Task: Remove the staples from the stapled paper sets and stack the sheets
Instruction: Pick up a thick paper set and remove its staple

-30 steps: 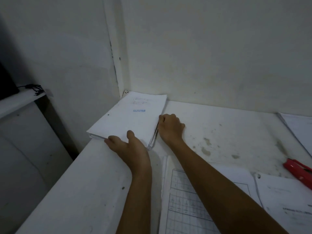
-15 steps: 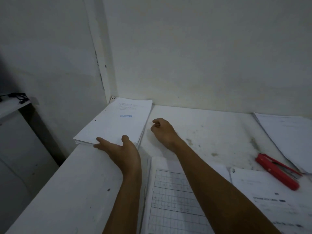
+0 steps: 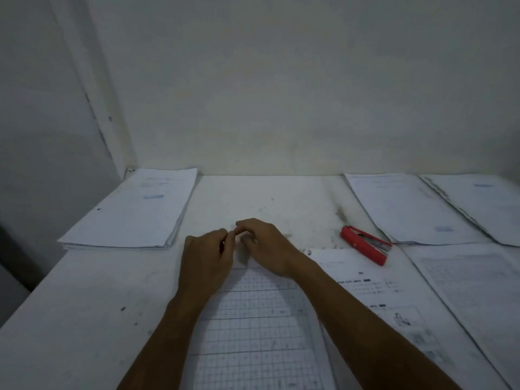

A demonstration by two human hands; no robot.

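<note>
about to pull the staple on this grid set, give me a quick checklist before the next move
1. Both hands at the top edge of the grid paper set: ok, left hand and right hand meet there.
2. Staple in sight: cannot tell, the fingers cover that edge.
3. Grip on the sheets: cannot tell, the fingers are curled but blurred.
4. Red staple remover near: ok, it lies untouched on the table, right of the hands.
5. Finished stack ready: ok, at the far left corner, nothing on top.
6. Neighbouring printed set clear of the hands: ok, it lies beside the grid set.
</note>
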